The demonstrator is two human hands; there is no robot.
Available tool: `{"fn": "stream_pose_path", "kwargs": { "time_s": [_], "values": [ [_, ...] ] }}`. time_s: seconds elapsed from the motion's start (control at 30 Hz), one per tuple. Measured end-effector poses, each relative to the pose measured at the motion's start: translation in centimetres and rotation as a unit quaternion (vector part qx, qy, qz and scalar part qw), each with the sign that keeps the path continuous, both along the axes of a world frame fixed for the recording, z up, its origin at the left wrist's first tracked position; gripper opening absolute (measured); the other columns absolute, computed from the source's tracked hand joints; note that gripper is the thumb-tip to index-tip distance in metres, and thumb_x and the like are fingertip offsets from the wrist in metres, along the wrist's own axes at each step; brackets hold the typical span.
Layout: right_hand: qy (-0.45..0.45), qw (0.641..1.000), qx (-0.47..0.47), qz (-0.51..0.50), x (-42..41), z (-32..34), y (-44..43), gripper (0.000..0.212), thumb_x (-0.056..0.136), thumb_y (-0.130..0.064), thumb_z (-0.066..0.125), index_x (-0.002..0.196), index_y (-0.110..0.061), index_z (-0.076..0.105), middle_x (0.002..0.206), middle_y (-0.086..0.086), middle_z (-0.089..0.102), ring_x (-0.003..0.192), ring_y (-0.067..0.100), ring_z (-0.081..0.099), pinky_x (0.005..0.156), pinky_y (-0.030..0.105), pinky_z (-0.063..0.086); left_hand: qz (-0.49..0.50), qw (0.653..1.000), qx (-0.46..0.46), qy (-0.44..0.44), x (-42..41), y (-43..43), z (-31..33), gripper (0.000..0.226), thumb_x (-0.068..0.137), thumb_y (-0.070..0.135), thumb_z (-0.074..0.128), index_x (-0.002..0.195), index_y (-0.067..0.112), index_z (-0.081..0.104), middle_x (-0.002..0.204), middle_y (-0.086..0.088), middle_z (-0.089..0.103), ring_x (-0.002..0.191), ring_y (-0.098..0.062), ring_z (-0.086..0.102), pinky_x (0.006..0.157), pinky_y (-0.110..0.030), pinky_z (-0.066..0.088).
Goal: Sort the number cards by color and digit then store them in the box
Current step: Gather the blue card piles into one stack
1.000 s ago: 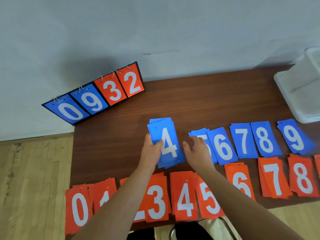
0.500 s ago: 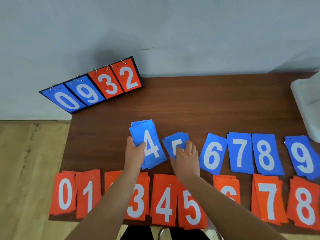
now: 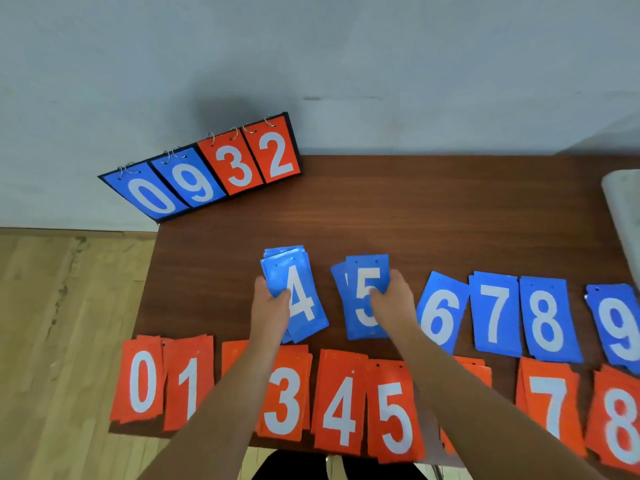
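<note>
Head view: gripping the blue 4 stack (image 3: 304, 299) in the left hand (image 3: 272, 308), thumb on top; pinching the blue 5 stack (image 3: 365, 271) in the right hand (image 3: 393, 301).

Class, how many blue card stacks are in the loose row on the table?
6: 4s in left hand, 5s in right hand, then 6s, 7s, 8s, 9s rightward.

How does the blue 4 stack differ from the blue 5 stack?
The blue 4 stack is gripped by the left hand; the blue 5 stack by the right hand. The 4 stack tilts, top leaning left, while the 5 stack stands nearly straight. The 4 stack fans out more cards than the 5 stack. Both are blue with white digits.
</note>
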State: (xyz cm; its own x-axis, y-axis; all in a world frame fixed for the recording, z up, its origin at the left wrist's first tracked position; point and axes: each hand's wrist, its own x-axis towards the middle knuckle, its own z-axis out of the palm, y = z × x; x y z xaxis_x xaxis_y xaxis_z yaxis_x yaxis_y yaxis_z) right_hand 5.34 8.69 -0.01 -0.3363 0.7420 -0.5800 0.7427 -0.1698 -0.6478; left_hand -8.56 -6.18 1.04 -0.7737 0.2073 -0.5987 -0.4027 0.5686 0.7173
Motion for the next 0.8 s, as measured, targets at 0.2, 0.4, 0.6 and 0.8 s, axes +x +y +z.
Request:
{"fn": "stream_pose_path", "kwargs": {
  "time_s": [0.2, 0.4, 0.6, 0.8],
  "values": [
    [0.111, 0.990, -0.053, -0.065, -0.9, 4.5, -0.6, 0.020, 0.085, -0.013, 0.072, 0.103, -0.017, 0.064, 0.097, -0.005, 0.072, 0.084, 0.010, 0.070, 0.072, 0.031, 0.059, -0.056, 0.988, 0.105, -0.103, -0.2, 1.4, 1.1, 0.026, 0.094, 0.007, 0.058, 0.116, 0.023, 0.055, 0.110, -0.003, 0.071, 0.097, -0.024, 0.071, 0.082, -0.046, 0.059],
    [0.015, 0.995, 0.086, -0.052, -1.9, 5.9, -4.1, 0.033, 0.094, -0.026, 0.062, 0.123, -0.014, 0.054, 0.119, 0.001, 0.046, 0.099, 0.014, 0.054, 0.082, 0.026, 0.046, -0.109, 0.958, 0.185, -0.191, 0.5, 3.8, 2.5, 0.025, 0.093, 0.007, 0.051, 0.114, 0.017, 0.062, 0.104, -0.007, 0.075, 0.094, -0.026, 0.072, 0.089, -0.047, 0.055],
    [-0.052, 0.989, 0.098, -0.097, -0.2, 5.6, -3.2, 0.047, 0.093, -0.035, 0.058, 0.131, -0.008, 0.048, 0.128, 0.010, 0.045, 0.103, 0.025, 0.052, 0.084, 0.028, 0.039, -0.210, 0.959, 0.142, -0.124, 0.8, 5.4, 2.0, 0.030, 0.091, 0.000, 0.058, 0.109, 0.025, 0.058, 0.110, -0.006, 0.072, 0.099, -0.022, 0.070, 0.091, -0.042, 0.054],
    [-0.340, 0.930, 0.094, -0.100, 4.7, 1.8, 0.4, 0.079, 0.087, -0.056, 0.061, 0.133, 0.004, 0.039, 0.132, 0.022, 0.045, 0.121, 0.037, 0.045, 0.100, 0.042, 0.041, -0.167, 0.974, 0.103, -0.111, -0.6, 6.1, 0.9, 0.025, 0.094, 0.004, 0.056, 0.113, 0.021, 0.056, 0.103, -0.003, 0.070, 0.084, -0.015, 0.070, 0.065, -0.028, 0.054]
  ]
}}
